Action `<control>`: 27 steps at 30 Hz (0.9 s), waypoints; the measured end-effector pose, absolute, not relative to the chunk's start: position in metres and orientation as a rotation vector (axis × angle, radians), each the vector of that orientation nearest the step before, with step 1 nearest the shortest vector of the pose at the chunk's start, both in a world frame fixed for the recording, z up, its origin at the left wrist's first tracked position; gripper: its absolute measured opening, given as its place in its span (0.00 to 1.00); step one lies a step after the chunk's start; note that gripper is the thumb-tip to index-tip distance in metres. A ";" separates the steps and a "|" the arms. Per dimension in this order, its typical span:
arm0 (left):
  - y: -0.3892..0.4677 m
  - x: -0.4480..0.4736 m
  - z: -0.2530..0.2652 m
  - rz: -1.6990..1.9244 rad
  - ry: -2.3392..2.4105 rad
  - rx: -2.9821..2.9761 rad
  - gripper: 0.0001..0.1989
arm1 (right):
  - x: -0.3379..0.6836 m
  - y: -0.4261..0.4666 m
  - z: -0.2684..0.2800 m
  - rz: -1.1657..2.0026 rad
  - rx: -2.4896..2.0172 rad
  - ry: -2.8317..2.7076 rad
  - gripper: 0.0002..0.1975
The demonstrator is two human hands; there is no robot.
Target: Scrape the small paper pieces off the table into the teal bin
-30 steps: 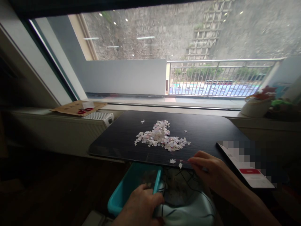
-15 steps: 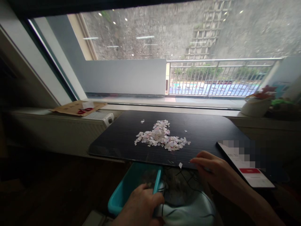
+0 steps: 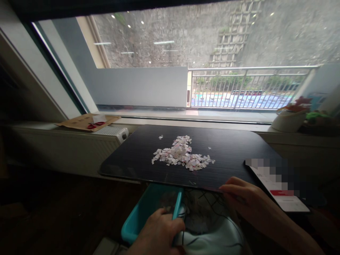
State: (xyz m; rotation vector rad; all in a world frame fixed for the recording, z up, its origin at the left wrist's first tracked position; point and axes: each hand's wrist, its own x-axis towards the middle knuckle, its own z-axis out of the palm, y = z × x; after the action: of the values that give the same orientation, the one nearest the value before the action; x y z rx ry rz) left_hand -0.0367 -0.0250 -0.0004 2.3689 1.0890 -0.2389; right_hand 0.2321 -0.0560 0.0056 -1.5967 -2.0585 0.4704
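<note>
My left hand (image 3: 162,226) is closed over the near right rim of a teal plastic bin (image 3: 148,207), below the front edge of the dark table (image 3: 127,152). Part of the bin's inside is in shadow. Loosely stretched, the fingers of my right hand (image 3: 240,194) rest at the table's front edge, with nothing visible in them. Beyond both hands, a pile of small white paper scraps (image 3: 183,154) lies on the tabletop. A few scraps lie apart from it.
A phone (image 3: 287,198) lies at the table's right, beside my right forearm. Red-handled scissors (image 3: 95,125) rest on a brown paper envelope (image 3: 77,122) on the left. Thin dark cables (image 3: 209,202) and pale fabric (image 3: 212,237) lie under the table edge. A pot (image 3: 288,118) stands on the sill.
My right hand has moved slightly down and right to the table edge. The single white scrap at the front edge is no longer in sight. My left hand stays on the bin.
</note>
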 end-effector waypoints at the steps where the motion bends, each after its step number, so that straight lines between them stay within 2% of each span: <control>1: -0.024 -0.035 -0.004 -0.242 1.058 2.383 0.09 | 0.230 -0.054 0.007 0.462 -1.591 -2.055 0.12; 8: -0.023 -0.028 -0.027 -0.192 0.848 2.581 0.08 | 0.219 -0.021 0.001 0.320 -1.600 -1.961 0.11; 12: -0.025 -0.031 -0.021 -0.214 0.843 2.664 0.06 | 0.216 -0.015 -0.005 0.359 -1.609 -1.979 0.12; 22: -0.025 -0.018 -0.006 -0.437 0.811 2.693 0.08 | 0.201 -0.016 -0.002 0.428 -1.557 -2.019 0.12; 27: -0.026 -0.018 0.000 -0.388 0.808 2.685 0.08 | 0.199 -0.020 -0.001 0.415 -1.565 -2.005 0.12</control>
State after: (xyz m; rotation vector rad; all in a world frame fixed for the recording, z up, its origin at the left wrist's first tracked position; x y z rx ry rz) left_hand -0.0178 -0.0256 0.0000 2.6845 0.8079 -0.3878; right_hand 0.1990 -0.0203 -0.0012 -1.5645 -2.0050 0.4149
